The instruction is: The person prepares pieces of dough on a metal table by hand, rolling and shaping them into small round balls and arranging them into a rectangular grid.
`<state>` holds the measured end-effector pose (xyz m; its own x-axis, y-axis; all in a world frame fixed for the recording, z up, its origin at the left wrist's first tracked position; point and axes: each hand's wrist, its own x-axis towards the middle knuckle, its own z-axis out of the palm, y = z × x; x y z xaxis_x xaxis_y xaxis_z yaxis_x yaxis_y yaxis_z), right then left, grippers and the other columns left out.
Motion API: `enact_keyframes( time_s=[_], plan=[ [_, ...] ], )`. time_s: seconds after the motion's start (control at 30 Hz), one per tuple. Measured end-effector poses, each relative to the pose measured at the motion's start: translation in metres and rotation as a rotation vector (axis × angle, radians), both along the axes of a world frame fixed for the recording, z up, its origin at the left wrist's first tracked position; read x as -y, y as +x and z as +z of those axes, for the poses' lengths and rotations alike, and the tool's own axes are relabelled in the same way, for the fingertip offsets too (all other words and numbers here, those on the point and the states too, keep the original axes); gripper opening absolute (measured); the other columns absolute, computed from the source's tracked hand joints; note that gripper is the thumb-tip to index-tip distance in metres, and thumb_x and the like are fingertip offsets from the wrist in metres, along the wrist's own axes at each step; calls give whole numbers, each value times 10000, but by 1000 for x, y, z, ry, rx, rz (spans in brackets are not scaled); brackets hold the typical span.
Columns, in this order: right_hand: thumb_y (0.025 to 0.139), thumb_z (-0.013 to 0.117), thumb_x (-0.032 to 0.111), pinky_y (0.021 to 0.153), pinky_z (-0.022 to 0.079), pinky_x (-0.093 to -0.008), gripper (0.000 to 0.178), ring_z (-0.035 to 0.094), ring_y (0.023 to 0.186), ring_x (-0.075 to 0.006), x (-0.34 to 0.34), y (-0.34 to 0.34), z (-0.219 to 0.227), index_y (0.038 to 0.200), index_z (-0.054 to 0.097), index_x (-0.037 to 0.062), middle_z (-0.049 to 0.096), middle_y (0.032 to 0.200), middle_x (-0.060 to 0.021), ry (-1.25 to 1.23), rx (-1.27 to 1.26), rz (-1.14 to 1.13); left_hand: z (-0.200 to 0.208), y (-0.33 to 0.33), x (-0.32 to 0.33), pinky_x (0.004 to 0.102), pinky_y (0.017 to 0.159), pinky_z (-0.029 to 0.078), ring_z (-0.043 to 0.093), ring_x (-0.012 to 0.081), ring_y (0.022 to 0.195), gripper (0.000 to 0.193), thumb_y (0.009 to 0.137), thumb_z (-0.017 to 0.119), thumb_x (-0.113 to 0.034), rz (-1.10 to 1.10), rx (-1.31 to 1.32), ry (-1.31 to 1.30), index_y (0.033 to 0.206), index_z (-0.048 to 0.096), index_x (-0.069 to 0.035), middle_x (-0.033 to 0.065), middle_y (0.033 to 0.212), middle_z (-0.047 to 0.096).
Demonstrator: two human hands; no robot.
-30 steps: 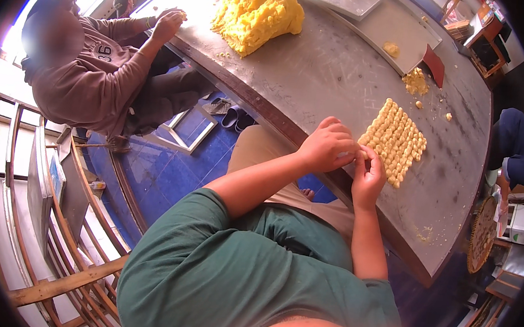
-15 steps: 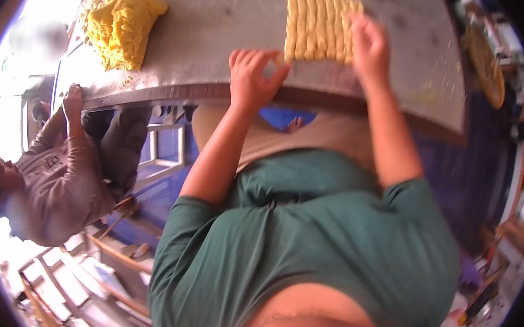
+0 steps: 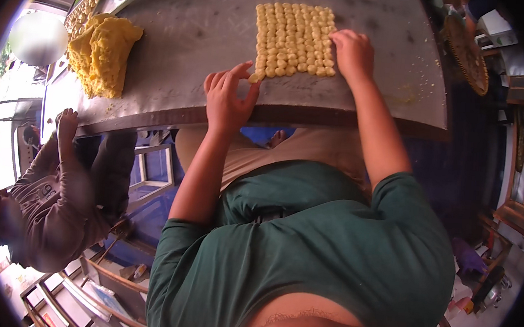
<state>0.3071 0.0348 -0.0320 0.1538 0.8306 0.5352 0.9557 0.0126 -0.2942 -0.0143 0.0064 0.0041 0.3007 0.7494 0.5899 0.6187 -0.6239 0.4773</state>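
- Sitting at the far left, a co-worker (image 3: 58,210) in a grey-brown long-sleeved top reaches one arm up to the near edge of the tabletop (image 3: 185,43), a dull grey metal surface dusted with crumbs.
- On the left part of that surface lies a large lump of yellow dough (image 3: 102,52), rough, torn and crumbly at its edges, well apart from the small pieces.
- At the far left rim of the tabletop runs a row of small round pale pieces (image 3: 97,0), too blurred to tell more.
- The left hand (image 3: 229,97) rests at the near edge with its fingers loosely spread; thumb and forefinger pinch one small dough ball (image 3: 255,77) at the lower left corner of the block.
- The block of dough balls (image 3: 294,39) sits in the middle of the tabletop: small, smooth, pale yellow rounds packed in tidy rows that form a rectangle, each touching its neighbours.
- The right hand (image 3: 352,53) lies palm down against the right side of the block, fingers close together and flat on the outer balls; it grips nothing that shows.
- Below, the person's green cloth shirt (image 3: 328,253) and tan trousers fill the lower middle.
- At the upper right stands a round woven basket (image 3: 467,53), brown and open-meshed, beyond the tabletop's edge.
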Motion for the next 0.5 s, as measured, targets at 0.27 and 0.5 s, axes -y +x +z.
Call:
enact_keyframes(
  time_s=[0.27, 0.5],
  plan=[
    [964, 750, 250, 807, 577, -383, 366, 747, 900, -296, 63, -109, 54, 1242, 681, 23, 764, 1016, -166, -266, -812, 531, -1, -2, -2, 425, 992, 444, 677, 235, 990, 416, 796, 855, -213, -67, -66, 0, 1183, 715, -151, -12, 964, 731],
    [989, 718, 184, 780, 573, -337, 288, 757, 915, -224, 47, -137, 46, 1220, 699, 14, 768, 1043, -178, -389, -889, 481, 9, 3, -1, 416, 1017, 425, 666, 233, 1027, 432, 811, 839, -236, 13, -82, -80, 1214, 704, -156, -19, 1006, 729]
  ],
)
